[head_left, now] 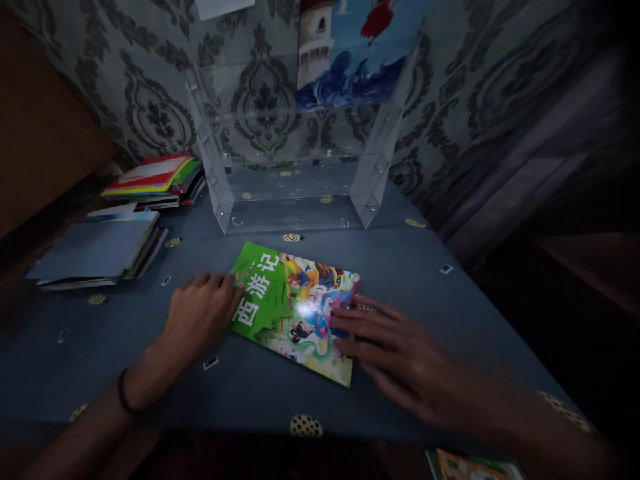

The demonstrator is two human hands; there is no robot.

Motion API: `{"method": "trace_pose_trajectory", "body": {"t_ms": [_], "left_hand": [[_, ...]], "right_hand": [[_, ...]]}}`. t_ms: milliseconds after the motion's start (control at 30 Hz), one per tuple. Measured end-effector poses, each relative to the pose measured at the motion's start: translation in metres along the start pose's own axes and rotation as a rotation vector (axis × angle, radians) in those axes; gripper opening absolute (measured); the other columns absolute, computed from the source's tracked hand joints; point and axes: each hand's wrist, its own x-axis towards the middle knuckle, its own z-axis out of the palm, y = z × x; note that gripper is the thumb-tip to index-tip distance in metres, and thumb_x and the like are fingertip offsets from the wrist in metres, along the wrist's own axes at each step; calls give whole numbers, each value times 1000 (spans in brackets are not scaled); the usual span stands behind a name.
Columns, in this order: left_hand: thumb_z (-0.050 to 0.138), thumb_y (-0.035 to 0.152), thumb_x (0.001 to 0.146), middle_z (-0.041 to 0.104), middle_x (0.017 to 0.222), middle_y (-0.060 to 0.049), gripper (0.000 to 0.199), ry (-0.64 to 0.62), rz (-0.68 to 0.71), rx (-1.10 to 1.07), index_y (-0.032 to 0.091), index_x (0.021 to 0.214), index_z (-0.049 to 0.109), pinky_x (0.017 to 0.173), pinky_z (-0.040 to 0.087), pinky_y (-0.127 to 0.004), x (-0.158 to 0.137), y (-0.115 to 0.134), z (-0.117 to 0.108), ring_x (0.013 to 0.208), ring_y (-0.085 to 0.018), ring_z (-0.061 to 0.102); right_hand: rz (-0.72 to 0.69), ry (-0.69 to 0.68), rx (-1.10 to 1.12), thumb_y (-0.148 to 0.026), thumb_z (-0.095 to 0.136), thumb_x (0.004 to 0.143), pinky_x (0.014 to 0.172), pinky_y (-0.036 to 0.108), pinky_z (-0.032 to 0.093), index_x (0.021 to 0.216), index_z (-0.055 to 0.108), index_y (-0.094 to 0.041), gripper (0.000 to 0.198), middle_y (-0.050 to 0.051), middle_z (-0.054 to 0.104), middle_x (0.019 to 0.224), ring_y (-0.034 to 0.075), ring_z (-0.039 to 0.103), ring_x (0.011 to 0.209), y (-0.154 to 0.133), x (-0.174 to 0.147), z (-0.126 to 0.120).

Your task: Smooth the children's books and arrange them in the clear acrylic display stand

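Observation:
A green picture book (270, 300) with large white Chinese characters and colourful painted figures lies flat and slanted on the table. At its left edge is my left hand (203, 310), with the fingers bent together and gripping that side. The fingertips there are partly hidden. My right hand (400, 353) rests on the right side of the cover, its fingers stretched out and a little apart. A bright glare falls on the middle of the cover.
Behind the book stands a clear acrylic rack (295, 213) holding a blue illustrated book (350, 60) high up. Two stacks, a grey-topped pile (95, 250) and a red-and-yellow pile (155, 177), sit left. Another book (473, 467) shows below the table's front edge.

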Motion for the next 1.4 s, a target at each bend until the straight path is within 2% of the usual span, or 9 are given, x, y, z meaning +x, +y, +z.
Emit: {"method": "trace_pose_trajectory", "body": {"t_ms": [133, 267, 400, 567, 800, 933, 1133, 1233, 1400], "left_hand": [[47, 29, 101, 68, 94, -11, 22, 163, 232, -158, 17, 98, 65, 78, 50, -39, 33, 25, 7, 92, -28, 62], [44, 29, 103, 66, 108, -10, 22, 233, 405, -383, 17, 106, 62, 87, 49, -41, 57, 45, 27, 100, -26, 58], [41, 25, 103, 64, 115, -11, 24, 297, 408, -458, 17, 113, 61, 90, 49, -44, 61, 50, 40, 106, -27, 56], [42, 25, 103, 63, 117, -11, 24, 342, 418, -476, 17, 115, 61, 94, 50, -45, 60, 46, 45, 108, -27, 56], [41, 26, 103, 64, 119, -12, 25, 336, 420, -468, 18, 117, 61, 94, 51, -47, 60, 48, 45, 110, -28, 58], [39, 27, 104, 65, 124, -13, 29, 298, 450, -482, 16, 122, 60, 97, 51, -47, 62, 25, 48, 112, -28, 59], [39, 30, 100, 66, 130, -11, 35, 220, 324, -790, 18, 124, 62, 107, 46, -46, 77, -46, 71, 121, -25, 60], [39, 39, 100, 70, 125, -11, 41, 173, 241, -1009, 16, 122, 65, 107, 47, -44, 83, -62, 81, 117, -25, 64], [42, 54, 98, 71, 125, -12, 52, 173, 156, -1192, 13, 120, 67, 108, 46, -45, 85, -59, 84, 117, -27, 64]], "right_hand": [[-19, -247, 217, -32, 58, 98, 122, 38, 35, 139, 58, -13, 46, 12, 58, 146, 21, 49, 141, -50, 24, 3], [15, -302, 390, -45, 58, 98, 125, 35, 29, 151, 44, -9, 65, 17, 43, 157, 22, 35, 149, -60, 31, 15], [115, -264, 390, -45, 63, 96, 125, 37, 27, 156, 35, -12, 74, 15, 35, 162, 23, 28, 152, -40, 19, 22], [208, -122, 299, -42, 46, 104, 126, 44, 26, 161, 22, -22, 64, 9, 33, 164, 21, 26, 153, 8, 11, 30], [274, -5, 194, -34, 40, 106, 124, 51, 30, 160, 25, -30, 56, 5, 35, 163, 22, 30, 152, 53, 19, 43], [276, 7, 172, -32, 43, 105, 122, 54, 33, 156, 35, -29, 52, 7, 37, 162, 25, 34, 150, 55, 17, 44], [179, 24, 244, -32, 45, 104, 119, 51, 39, 151, 44, -24, 48, 11, 50, 154, 25, 43, 145, 36, 38, 43], [75, -114, 320, -34, 44, 105, 121, 49, 36, 151, 45, -22, 47, 10, 48, 155, 22, 42, 146, 6, 71, 46], [-116, -324, 385, -33, 46, 105, 127, 41, 24, 149, 46, -15, 48, 12, 43, 159, 19, 33, 150, -28, 133, 62]]}}
